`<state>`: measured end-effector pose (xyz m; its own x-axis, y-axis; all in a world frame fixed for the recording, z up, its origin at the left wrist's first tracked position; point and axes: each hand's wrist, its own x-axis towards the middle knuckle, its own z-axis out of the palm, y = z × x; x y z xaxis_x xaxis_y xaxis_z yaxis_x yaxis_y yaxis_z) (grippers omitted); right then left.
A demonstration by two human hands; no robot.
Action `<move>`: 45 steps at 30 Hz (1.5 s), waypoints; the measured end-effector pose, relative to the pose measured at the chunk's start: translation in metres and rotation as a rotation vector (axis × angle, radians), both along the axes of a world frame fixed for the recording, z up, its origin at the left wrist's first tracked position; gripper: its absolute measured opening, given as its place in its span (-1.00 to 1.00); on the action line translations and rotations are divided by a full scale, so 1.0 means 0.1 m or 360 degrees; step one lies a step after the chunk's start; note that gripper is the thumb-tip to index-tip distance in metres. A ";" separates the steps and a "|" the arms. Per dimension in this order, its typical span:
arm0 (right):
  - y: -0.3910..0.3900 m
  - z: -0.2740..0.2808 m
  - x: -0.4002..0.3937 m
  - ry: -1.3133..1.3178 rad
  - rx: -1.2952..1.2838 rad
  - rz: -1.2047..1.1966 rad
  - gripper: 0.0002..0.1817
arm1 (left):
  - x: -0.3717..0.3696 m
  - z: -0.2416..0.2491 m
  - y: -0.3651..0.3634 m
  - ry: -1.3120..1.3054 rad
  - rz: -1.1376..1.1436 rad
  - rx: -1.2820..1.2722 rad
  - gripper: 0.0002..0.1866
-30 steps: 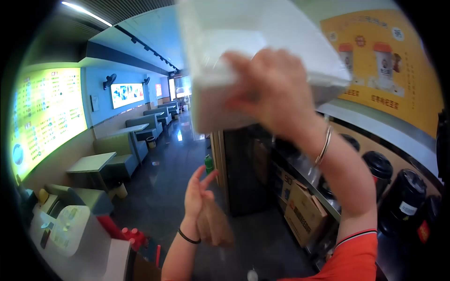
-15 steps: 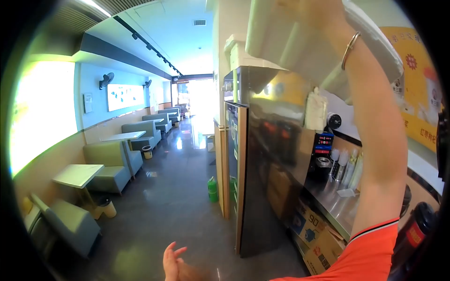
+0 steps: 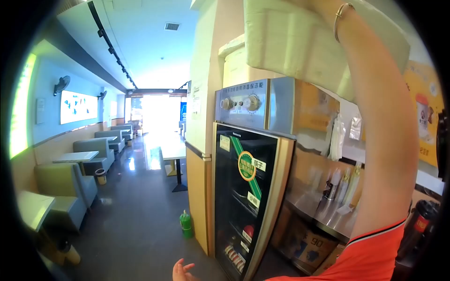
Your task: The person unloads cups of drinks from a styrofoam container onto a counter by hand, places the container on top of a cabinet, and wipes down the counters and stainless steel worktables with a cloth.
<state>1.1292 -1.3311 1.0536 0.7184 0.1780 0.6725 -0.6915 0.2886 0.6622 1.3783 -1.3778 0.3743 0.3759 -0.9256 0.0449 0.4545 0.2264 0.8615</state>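
The cabinet front (image 3: 234, 178) had swung into view, so the white box (image 3: 318, 47), upper right, seemed close; left hand (image 3: 182, 271) fingers spread loosely, right hand's (image 3: 326, 3) untellable.

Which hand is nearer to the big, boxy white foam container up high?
Right. The right hand is at the upper part of the white foam container, partly out of frame; the left hand is well below, at the picture's bottom edge.
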 end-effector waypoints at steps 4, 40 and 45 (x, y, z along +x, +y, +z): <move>-0.61 0.06 0.48 0.0159 -0.0036 -0.0071 -0.56 | 0.12 -0.26 -0.77 0.0059 -0.0047 -0.0020 -0.58; -1.88 -0.95 -0.60 -0.1744 0.0786 0.0844 -0.38 | 0.24 -0.14 -3.08 -0.0519 -0.1502 0.0093 -0.61; -1.28 -1.43 -0.82 -0.1575 0.0718 0.0469 -0.42 | -0.26 -0.15 -2.76 -0.0699 -0.1579 -0.0130 -0.62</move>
